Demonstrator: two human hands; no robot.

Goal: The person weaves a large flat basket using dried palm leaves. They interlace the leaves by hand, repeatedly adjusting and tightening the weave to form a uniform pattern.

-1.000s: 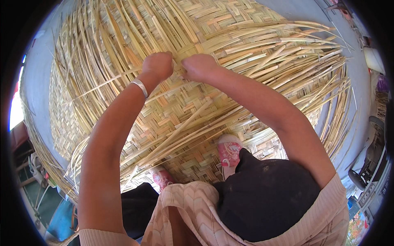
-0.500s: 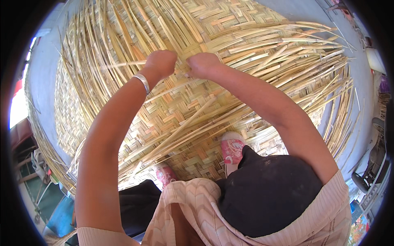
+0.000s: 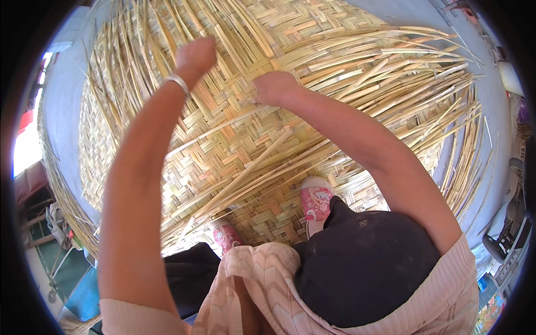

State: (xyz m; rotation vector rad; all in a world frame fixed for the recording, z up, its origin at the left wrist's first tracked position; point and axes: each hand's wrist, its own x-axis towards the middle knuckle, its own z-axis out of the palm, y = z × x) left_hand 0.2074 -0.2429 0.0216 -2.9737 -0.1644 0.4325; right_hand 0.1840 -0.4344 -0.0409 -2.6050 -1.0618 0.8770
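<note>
A large woven bamboo mat lies on the ground under me, with long loose bamboo strips fanning out at its far and right edges. My left hand, a metal bangle on its wrist, is closed around loose strips at the upper left. My right hand presses down on the weave near the middle, fingers curled onto a strip. My pink shoes stand on the mat close to me.
Grey concrete floor surrounds the mat. More loose strips trail off the right edge. A dark vehicle part sits at the far right, and a blue object lies at the lower left.
My hands were together on the weave; now they have moved apart, the left lifting up and away with strips, the right staying low on the mat.
</note>
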